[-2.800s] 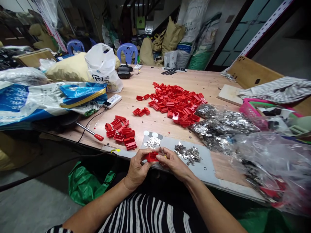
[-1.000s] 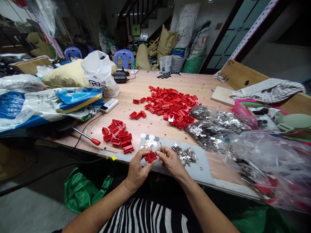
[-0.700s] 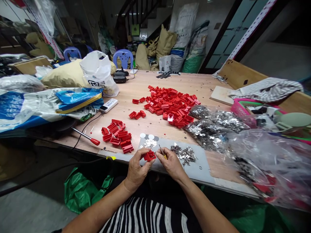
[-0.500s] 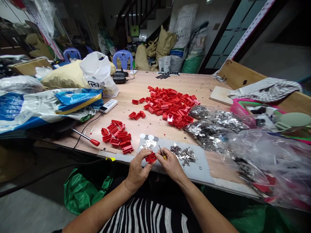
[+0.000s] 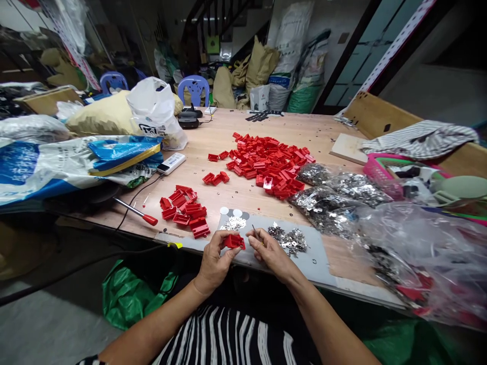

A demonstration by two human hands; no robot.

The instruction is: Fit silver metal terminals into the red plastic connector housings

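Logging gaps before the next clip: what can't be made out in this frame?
Head view, thin tool in the right hand: handle hidden inside the grip, tip too small.
Head view, red part in the left hand: underside covered by that hand.
Head view, clear bag at the right: contents blurred behind plastic.

Left hand and right hand pinch closed, forearms converging.

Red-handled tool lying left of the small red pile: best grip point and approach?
Take the red handle from above, fingers pinching across its width. It is the thick end, lying flat on bare wood near the table front edge. The thin metal shaft runs back-left, and a black cable seems to cross it, so that end looks harder to pinch.
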